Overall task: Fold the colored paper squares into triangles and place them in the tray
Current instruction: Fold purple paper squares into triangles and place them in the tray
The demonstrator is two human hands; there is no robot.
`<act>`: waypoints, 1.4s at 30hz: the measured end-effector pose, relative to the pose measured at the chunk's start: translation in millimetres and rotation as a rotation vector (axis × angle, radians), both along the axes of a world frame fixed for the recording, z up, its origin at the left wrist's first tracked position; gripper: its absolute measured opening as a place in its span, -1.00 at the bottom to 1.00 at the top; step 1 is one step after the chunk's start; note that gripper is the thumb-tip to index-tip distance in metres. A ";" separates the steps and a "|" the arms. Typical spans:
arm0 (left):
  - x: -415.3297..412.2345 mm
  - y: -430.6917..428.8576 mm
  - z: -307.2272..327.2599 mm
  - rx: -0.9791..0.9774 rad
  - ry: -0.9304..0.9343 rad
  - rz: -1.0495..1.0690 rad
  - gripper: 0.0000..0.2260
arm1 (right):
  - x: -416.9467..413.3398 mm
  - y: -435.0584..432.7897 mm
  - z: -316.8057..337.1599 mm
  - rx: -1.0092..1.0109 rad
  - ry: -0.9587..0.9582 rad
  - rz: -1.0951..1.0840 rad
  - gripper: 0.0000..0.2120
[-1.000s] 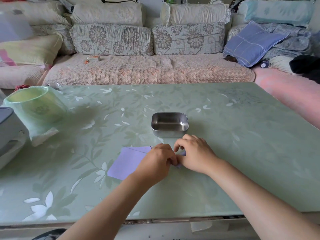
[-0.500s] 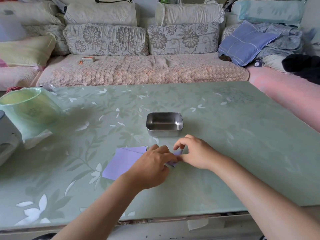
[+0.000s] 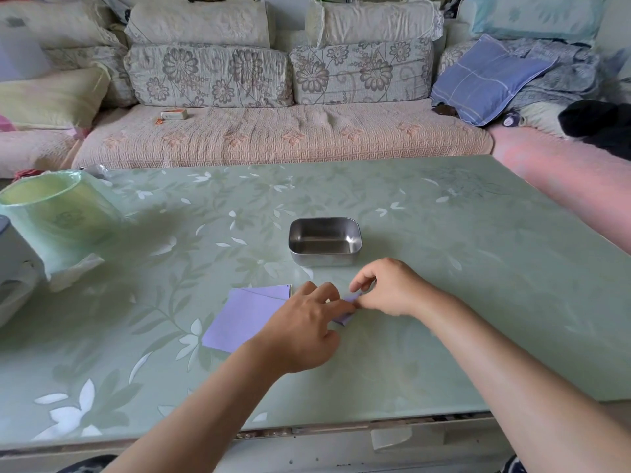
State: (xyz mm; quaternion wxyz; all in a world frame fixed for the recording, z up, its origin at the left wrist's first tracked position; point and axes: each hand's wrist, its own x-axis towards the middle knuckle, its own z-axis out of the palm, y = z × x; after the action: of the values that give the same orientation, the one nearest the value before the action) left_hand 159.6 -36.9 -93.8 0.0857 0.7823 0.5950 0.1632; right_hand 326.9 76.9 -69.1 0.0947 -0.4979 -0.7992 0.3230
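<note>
A purple paper square (image 3: pixel 246 319) lies on the green table, just in front of a small steel tray (image 3: pixel 324 259) that holds nothing. A second purple sheet and a thin yellow edge show under its far side. My left hand (image 3: pixel 304 327) rests on the paper's right part, fingers stretched toward the right corner and pressing it down. My right hand (image 3: pixel 392 290) pinches the small purple corner (image 3: pixel 353 298) between thumb and curled fingers. Both hands hide most of the fold.
A green bin with a plastic liner (image 3: pixel 58 213) and a grey-white appliance (image 3: pixel 13 268) stand at the table's left. A sofa with cushions (image 3: pixel 273 131) runs behind the table. The table's front edge (image 3: pixel 307 430) is near my forearms.
My left hand has uncurled from a fist-like grip, and its fingers now lie flatter on the paper. My right hand stays at the purple corner. The camera has shifted slightly.
</note>
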 end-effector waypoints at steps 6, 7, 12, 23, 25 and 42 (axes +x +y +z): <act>3.0 4.4 -1.9 -0.016 0.021 0.029 -0.52 | 0.5 1.8 0.7 0.002 0.005 -0.063 -0.90; 3.5 4.9 -2.1 -0.021 0.019 0.035 -0.51 | 0.9 2.4 0.6 0.003 0.006 -0.075 -0.89; 7.5 7.5 -1.6 -0.045 0.025 0.074 -0.49 | 0.4 1.2 1.1 0.009 -0.003 -0.108 -0.80; 8.0 9.4 5.3 -0.123 -0.036 0.078 -0.47 | 3.7 -0.6 -1.1 -0.061 0.077 -0.121 -0.88; 5.8 6.6 6.0 -0.136 -0.081 0.074 -0.51 | 1.5 -1.3 0.1 -0.069 0.066 -0.143 -0.87; -11.7 -18.3 11.2 -0.175 -0.168 -0.026 -0.63 | -2.5 -5.4 3.5 -0.068 0.056 -0.194 -0.86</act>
State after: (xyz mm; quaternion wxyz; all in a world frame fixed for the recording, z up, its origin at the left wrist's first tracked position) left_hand 147.9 -55.2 -82.6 0.2053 0.7631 0.5874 0.1746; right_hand 324.4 71.5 -65.6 0.1310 -0.5666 -0.7329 0.3531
